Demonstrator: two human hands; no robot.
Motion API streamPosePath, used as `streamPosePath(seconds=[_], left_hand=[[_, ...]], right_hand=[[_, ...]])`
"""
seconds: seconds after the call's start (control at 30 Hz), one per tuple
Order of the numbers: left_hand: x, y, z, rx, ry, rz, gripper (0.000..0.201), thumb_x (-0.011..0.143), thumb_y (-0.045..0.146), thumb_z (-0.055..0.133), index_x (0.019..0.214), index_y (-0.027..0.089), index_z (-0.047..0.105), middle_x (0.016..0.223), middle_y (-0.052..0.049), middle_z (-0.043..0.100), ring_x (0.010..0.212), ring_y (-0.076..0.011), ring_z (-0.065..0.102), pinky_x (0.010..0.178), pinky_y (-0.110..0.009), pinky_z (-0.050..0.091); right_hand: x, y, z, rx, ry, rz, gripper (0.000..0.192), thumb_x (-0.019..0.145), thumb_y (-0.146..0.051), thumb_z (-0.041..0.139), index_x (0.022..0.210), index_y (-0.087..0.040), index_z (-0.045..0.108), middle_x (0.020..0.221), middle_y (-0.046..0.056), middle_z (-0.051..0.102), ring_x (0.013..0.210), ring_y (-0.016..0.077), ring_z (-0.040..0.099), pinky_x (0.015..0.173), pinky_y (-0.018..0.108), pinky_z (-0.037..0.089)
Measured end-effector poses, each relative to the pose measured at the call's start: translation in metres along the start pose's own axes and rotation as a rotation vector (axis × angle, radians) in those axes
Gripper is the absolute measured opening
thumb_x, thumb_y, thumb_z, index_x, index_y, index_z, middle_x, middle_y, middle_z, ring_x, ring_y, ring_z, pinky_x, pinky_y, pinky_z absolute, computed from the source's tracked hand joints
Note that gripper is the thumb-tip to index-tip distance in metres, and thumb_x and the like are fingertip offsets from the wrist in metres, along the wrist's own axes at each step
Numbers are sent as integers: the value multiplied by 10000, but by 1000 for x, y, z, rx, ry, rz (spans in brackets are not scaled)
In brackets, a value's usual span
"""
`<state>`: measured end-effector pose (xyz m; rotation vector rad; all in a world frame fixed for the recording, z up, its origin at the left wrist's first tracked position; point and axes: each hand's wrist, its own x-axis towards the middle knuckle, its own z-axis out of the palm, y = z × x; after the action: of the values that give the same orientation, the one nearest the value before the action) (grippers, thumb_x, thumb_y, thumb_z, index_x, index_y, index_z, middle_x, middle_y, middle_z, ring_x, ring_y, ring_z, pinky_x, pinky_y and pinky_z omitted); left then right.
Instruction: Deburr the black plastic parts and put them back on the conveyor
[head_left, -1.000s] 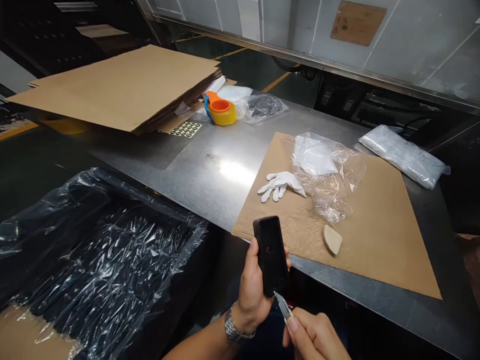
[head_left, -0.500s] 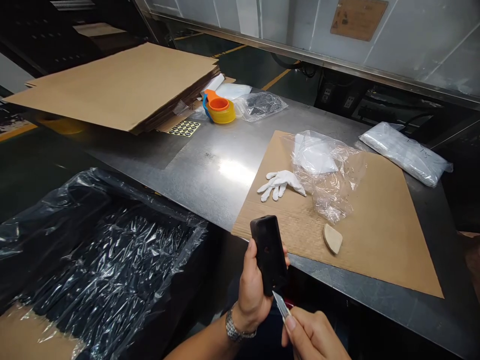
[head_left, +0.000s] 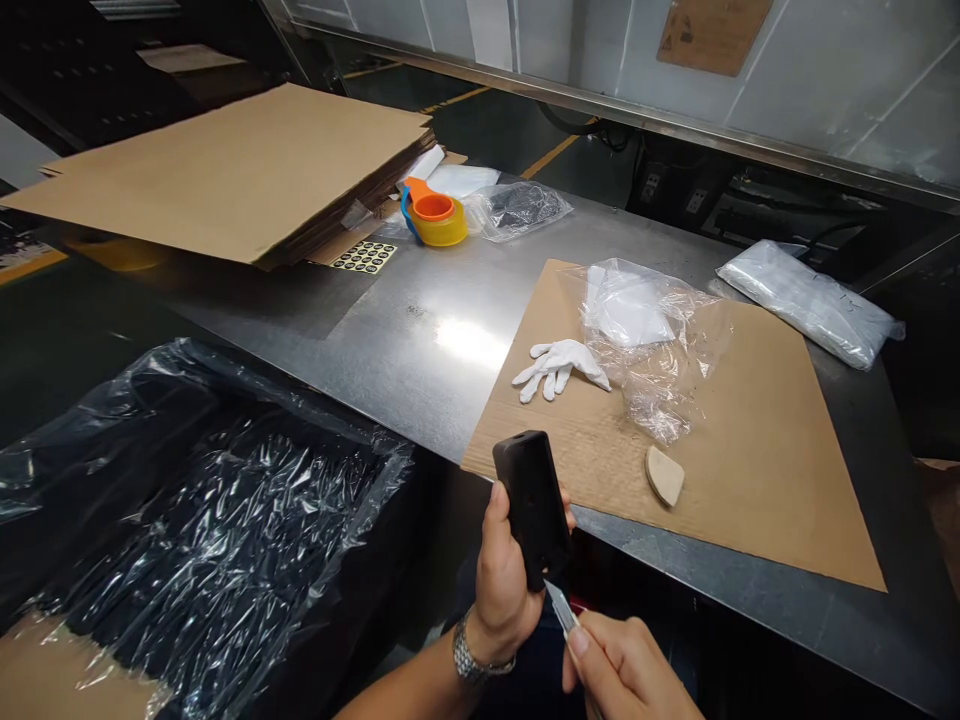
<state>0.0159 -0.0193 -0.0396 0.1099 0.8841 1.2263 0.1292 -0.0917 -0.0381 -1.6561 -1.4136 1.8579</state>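
My left hand (head_left: 504, 575) is wrapped round a black plastic case (head_left: 531, 505), a hollow oblong part held upright with its open side towards me. A metal-band watch sits on that wrist. In my right hand (head_left: 626, 660) is a utility knife (head_left: 561, 606), gripped between thumb and fingers. Its blade tip is at the lower end of the case, by a small hole; whether it touches the plastic I cannot tell. On the cardboard sheet (head_left: 757, 450) beyond my hands lie a white glove (head_left: 561, 367) and a beige wedge-shaped block (head_left: 664, 476).
Crumpled clear bags (head_left: 660, 340) lie on the cardboard. The metal table (head_left: 420, 330) also bears a tape dispenser (head_left: 439, 225), a sticker sheet (head_left: 365, 257), a cardboard stack (head_left: 225, 170) and a plastic-wrapped bundle (head_left: 810, 300). A bin lined with black plastic (head_left: 225, 540) stands at left.
The black case has tilted slightly and shifted a little to the left in my left hand. The knife stays at its lower end. The whole view has moved slightly.
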Motion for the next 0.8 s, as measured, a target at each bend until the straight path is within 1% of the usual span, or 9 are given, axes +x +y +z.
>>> streamPosePath(seconds=[0.1, 0.23, 0.37, 0.47, 0.57, 0.7, 0.73, 0.77, 0.8], left_hand=[[0, -1, -1, 20, -8, 40, 522, 820, 561, 401, 813, 107, 658, 706, -71, 644, 605, -141, 569, 571, -238, 465], [0, -4, -4, 44, 23, 87, 515, 799, 571, 433, 828, 112, 663, 715, -73, 654, 622, -151, 577, 593, -249, 469], [1, -6, -6, 40, 43, 94, 511, 775, 584, 460, 829, 121, 669, 718, -66, 663, 620, -152, 584, 591, -246, 471], [2, -7, -6, 29, 50, 94, 523, 763, 602, 460, 813, 127, 672, 696, -60, 661, 612, -150, 582, 575, -236, 468], [1, -7, -6, 4, 48, 105, 525, 762, 608, 453, 799, 132, 673, 676, -54, 656, 598, -144, 577, 568, -228, 467], [1, -7, -5, -17, 55, 124, 533, 760, 613, 444, 776, 131, 670, 660, -53, 644, 591, -143, 577, 560, -225, 470], [1, -7, -5, -26, 61, 125, 539, 759, 618, 438, 770, 131, 669, 660, -53, 640, 587, -142, 576, 552, -223, 470], [1, -7, -5, -39, 69, 130, 540, 759, 619, 435, 766, 132, 666, 663, -53, 637, 584, -141, 575, 548, -222, 470], [2, -7, -5, -55, 77, 140, 537, 758, 619, 434, 767, 135, 664, 669, -52, 634, 586, -141, 575, 548, -224, 472]], right_hand=[[2, -2, -1, 19, -26, -28, 531, 859, -608, 318, 636, -164, 508, 395, -69, 332, 371, 53, 324, 405, 167, 246], [5, -2, 0, 68, -51, -50, 535, 859, -609, 305, 629, -161, 487, 397, -66, 335, 366, 53, 323, 398, 168, 237], [6, 2, 3, 91, -69, -57, 536, 857, -607, 309, 630, -158, 493, 403, -62, 348, 369, 53, 331, 399, 167, 239], [6, 4, 5, 112, -72, -64, 545, 860, -606, 302, 632, -155, 505, 404, -65, 341, 365, 51, 320, 388, 167, 224], [8, 3, 6, 132, -74, -67, 548, 860, -603, 311, 632, -148, 516, 417, -57, 363, 378, 49, 337, 393, 162, 230], [9, 3, 8, 196, -121, -55, 556, 854, -610, 319, 654, -142, 542, 427, -57, 370, 381, 47, 329, 384, 155, 227], [8, 4, 9, 181, -114, -59, 553, 859, -602, 317, 665, -144, 558, 422, -58, 366, 377, 49, 331, 378, 155, 228], [6, 5, 11, 136, -73, -72, 542, 870, -586, 314, 679, -151, 577, 411, -59, 362, 370, 53, 340, 372, 158, 232], [5, 7, 14, 54, 17, -100, 524, 882, -561, 312, 697, -162, 596, 397, -59, 365, 363, 61, 360, 370, 162, 245]])
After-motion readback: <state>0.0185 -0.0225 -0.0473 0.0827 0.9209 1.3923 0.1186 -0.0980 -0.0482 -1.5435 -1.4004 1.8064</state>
